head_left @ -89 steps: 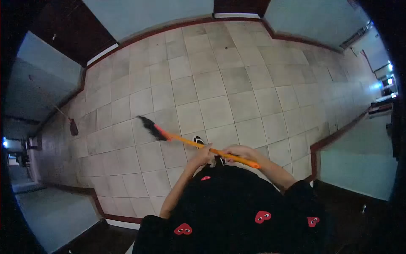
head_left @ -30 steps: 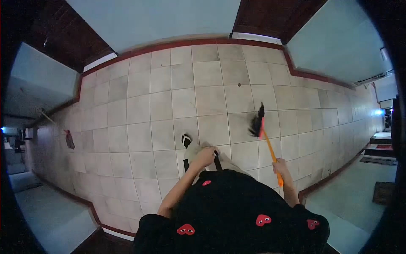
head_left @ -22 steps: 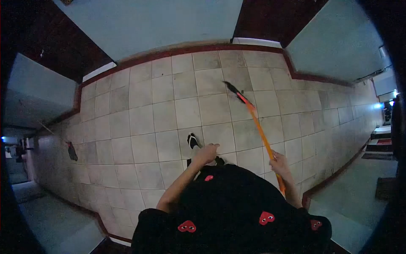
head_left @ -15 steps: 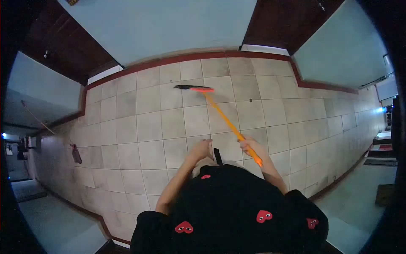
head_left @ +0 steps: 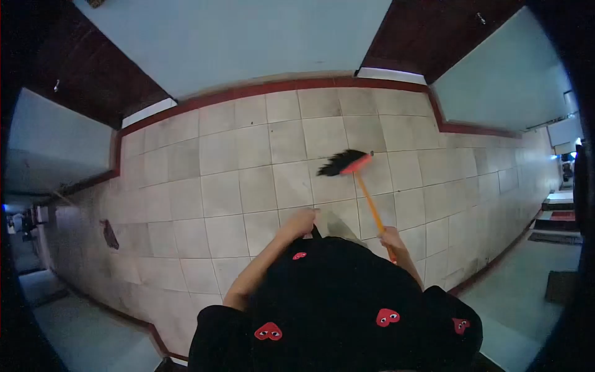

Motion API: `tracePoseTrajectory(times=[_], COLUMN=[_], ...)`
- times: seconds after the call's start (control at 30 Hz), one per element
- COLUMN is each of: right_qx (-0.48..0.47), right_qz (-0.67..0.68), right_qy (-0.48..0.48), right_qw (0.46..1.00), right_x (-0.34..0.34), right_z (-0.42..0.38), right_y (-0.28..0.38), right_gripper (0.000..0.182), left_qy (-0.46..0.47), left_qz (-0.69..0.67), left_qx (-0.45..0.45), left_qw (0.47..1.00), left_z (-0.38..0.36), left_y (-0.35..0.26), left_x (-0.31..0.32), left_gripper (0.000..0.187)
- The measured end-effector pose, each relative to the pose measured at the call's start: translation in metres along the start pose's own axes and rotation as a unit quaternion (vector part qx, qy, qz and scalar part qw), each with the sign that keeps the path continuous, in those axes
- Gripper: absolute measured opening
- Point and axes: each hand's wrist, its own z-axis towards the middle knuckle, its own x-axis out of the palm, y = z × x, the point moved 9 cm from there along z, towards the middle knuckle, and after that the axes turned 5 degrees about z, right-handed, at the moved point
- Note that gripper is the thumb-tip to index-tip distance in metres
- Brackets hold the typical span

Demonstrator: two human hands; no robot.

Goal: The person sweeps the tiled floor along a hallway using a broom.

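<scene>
My right hand (head_left: 392,238) is wrapped round the orange handle of a broom (head_left: 372,208), low at the right of my body. The broom's red head and black bristles (head_left: 338,163) are out in front over the tiled floor, with the bristles fanned to the left. A small dark bit (head_left: 372,153) lies by the right end of the head. My left hand (head_left: 299,224) is curled in front of my chest, beside a short black strap (head_left: 317,232). Whether anything is inside those fingers is hidden.
Pale floor tiles (head_left: 223,192) run along a corridor with red-brown skirting (head_left: 260,88). Dark doors (head_left: 427,37) stand at the far side. A dark reddish cloth-like thing (head_left: 110,234) lies at the left. Mats (head_left: 563,287) lie at the right.
The broom head has swung right and nearer to me, its bristles now spread out. My right hand has drawn back and to the right with the handle. My left hand has barely shifted.
</scene>
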Motion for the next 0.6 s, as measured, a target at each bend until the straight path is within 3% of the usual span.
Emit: tracePoseTrajectory(times=[0.07, 0.13, 0.2, 0.23, 0.27, 0.33, 0.37, 0.47, 0.6], right_qx=[-0.018, -0.039, -0.038, -0.093, -0.094, -0.079, -0.111, -0.097, -0.149], right_qz=[0.011, 0.019, 0.205, -0.038, -0.037, 0.009, -0.051, -0.033, -0.069], right_qy=[-0.052, -0.095, -0.038, -0.117, -0.114, -0.096, -0.060, 0.014, 0.135], right_qw=[0.998, 0.995, 0.977, 0.988, 0.988, 0.992, 0.991, 0.995, 0.977], right_x=[-0.024, -0.054, -0.064, -0.072, -0.072, -0.075, -0.070, -0.042, 0.036], right_z=[0.010, 0.020, 0.033, 0.000, -0.010, -0.015, -0.018, -0.009, 0.078], right_y=[-0.007, -0.009, -0.013, 0.041, 0.066, 0.099, 0.127, 0.206, 0.288], right_gripper=[0.008, 0.009, 0.011, 0.012, 0.012, 0.009, 0.011, 0.016, 0.023], left_qy=[-0.086, -0.101, -0.117, -0.092, -0.067, -0.065, -0.062, -0.053, -0.084], left_qz=[0.040, 0.025, 0.011, 0.031, 0.051, 0.037, 0.023, 0.019, 0.028], left_qx=[0.080, 0.084, 0.079, 0.038, -0.003, -0.009, -0.013, -0.057, -0.106], left_qw=[0.992, 0.991, 0.990, 0.995, 0.996, 0.997, 0.998, 0.997, 0.990], left_z=[0.016, 0.018, 0.021, 0.027, 0.033, 0.042, 0.047, 0.062, 0.096], left_y=[-0.007, -0.034, -0.040, -0.029, -0.017, -0.006, 0.001, 0.014, 0.039], left_x=[-0.006, -0.038, -0.056, -0.053, -0.051, -0.059, -0.065, -0.099, -0.138], left_gripper=[0.032, 0.032, 0.032, 0.034, 0.036, 0.037, 0.038, 0.035, 0.035])
